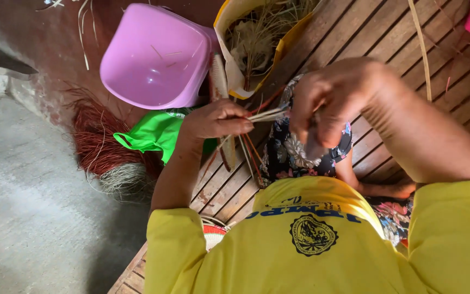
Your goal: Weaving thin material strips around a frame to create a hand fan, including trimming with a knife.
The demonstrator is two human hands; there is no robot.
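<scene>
Centre of the frame, the left hand [218,120] has its fingers pinched together on a small bundle of pale fibre strips [265,114], thin flat strands running rightwards into the right hand [327,100], whose fingers curl down over the far end; whether they clamp it I cannot tell. The risk, as I read it: the strips look stiff and slippery, so a loosened pinch could let them fan apart, or a sharp bend could crack one. Reddish strands [251,149] hang below, over the wooden slat floor [376,32]. Upper left, a purple plastic basin [156,57]; beside it a yellow bag of dry fibre [257,35].
</scene>
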